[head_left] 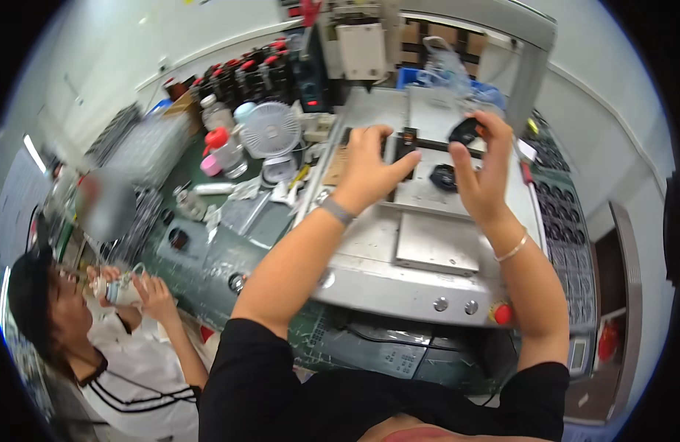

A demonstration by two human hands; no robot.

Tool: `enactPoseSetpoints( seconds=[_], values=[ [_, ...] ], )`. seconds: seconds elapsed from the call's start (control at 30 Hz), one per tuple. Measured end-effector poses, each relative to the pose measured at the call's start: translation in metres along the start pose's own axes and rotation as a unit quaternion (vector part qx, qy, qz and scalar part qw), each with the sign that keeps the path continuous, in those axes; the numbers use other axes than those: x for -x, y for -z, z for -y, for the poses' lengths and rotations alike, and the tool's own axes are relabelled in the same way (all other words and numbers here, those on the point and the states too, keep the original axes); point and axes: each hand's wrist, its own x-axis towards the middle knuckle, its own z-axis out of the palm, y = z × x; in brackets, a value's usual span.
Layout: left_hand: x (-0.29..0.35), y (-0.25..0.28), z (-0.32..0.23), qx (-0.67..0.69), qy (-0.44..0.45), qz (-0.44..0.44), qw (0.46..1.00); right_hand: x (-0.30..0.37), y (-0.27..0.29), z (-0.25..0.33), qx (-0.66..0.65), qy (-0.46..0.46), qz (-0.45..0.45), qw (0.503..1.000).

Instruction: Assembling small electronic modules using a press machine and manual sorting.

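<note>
In my right hand is a small round black part with an orange mark, held between thumb and fingers above the machine's bed. A second round black part sits on the metal plate just left of that hand. My left hand hovers with thumb spread from its fingers, beside a narrow black fixture. Nothing shows in its grasp, though its fingertips are partly turned away. Nearer to me lies a flat silver block on the bed.
The bench machine has two metal buttons and a red knob in front. A white fan, bottles and black containers crowd the left. Trays of black parts line the right. A co-worker holds a bottle at lower left.
</note>
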Motion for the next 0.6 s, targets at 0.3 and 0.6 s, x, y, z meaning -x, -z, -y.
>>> enactPoseSetpoints(
  seconds=[0.3,0.6],
  values=[
    [-0.026,-0.016,0.002,0.148,0.151,0.111,0.971,-0.012,-0.018,-0.006,-0.035,-0.237,0.055,0.969],
    [-0.016,0.013,-0.032,0.193,-0.043,-0.062,0.978,-0.012,-0.037,-0.013,-0.127,-0.219,0.042,0.967]
  ],
)
